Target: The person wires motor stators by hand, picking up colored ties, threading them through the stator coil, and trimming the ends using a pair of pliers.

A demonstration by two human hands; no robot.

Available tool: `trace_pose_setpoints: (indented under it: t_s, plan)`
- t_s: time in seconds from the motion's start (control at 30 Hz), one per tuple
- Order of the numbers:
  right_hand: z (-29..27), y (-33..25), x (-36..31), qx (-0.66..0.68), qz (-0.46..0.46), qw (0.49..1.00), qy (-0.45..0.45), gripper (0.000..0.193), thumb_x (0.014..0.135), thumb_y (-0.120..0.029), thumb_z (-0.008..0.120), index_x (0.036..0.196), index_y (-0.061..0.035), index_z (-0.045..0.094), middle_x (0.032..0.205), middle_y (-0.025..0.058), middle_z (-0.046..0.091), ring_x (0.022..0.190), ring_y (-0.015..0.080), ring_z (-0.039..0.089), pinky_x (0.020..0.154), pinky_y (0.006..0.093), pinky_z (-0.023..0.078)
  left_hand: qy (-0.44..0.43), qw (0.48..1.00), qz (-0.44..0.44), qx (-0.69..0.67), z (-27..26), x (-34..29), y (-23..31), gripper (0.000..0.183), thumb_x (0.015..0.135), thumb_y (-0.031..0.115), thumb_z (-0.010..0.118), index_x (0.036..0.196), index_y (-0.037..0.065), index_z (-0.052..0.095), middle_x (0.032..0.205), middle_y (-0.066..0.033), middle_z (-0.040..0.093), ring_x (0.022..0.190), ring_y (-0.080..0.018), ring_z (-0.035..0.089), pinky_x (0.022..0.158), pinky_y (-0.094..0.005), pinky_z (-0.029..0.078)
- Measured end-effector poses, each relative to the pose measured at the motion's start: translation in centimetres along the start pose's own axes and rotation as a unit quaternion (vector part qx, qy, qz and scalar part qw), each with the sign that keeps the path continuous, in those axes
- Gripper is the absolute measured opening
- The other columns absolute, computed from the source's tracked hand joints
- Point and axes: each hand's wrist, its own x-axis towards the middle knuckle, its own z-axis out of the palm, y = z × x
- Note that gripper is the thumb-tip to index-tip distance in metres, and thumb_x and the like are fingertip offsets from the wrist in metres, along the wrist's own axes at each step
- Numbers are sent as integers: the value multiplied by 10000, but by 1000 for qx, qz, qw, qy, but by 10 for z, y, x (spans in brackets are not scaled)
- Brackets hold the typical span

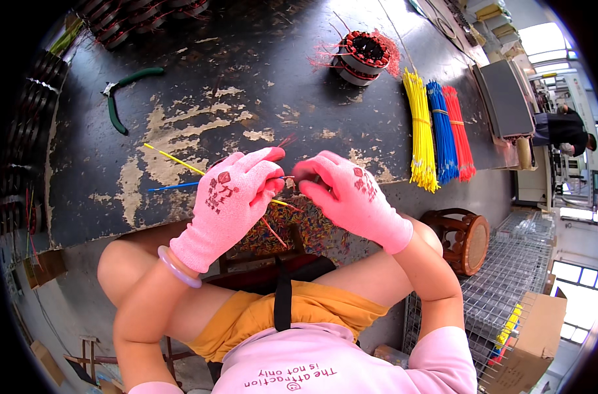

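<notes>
My left hand (236, 187), in a pink glove, is closed around some thin wires at the table's near edge. A yellow wire (174, 157) and a blue wire (174, 187) stick out to its left. A red wire (272, 231) hangs below its fingers, near another yellow wire end (280, 202). Fine reddish strands (287, 140) show above the fingertips; what they belong to is hidden by the glove. My right hand (341, 190), gloved alike, faces the left one with thumb and fingers pinched at a short wire end (287, 176) between the hands.
Green-handled cutters (115, 98) lie at the table's left. A wound motor stator (361, 58) stands at the back. Yellow (420, 131), blue (442, 131) and red (458, 131) wire bundles lie right. More stators (125, 20) are stacked far left. A wooden stool (466, 240) stands right; another person (568, 131) is beyond.
</notes>
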Motion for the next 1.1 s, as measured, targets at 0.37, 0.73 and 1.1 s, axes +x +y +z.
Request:
trace_pose_setpoints:
  t_s: [0.37,0.73,1.1]
  plan:
    - [6,-5,14,424,308,845,-106,227,984,-218,580,1065,-24,667,929,62,734,745,94,633,650,248,481,8,1000,10,-18,1,1,0,121,836,85,717,947,78,670,1192,-50,720,896,-290,672,794,-405,560]
    - [7,0,-4,-240,-79,963,100,149,829,-191,781,880,-132,655,826,18,596,773,240,620,661,391,490,7,1000,5,-9,3,1,3,122,834,95,729,940,78,672,1174,-45,726,897,-287,674,789,-404,555]
    - [10,-7,19,146,52,988,0,143,889,-89,722,1012,-17,714,920,112,709,868,238,696,771,353,548,29,998,6,51,-41,4,15,250,861,65,695,1111,60,682,1296,-98,664,1090,-318,654,947,-432,527]
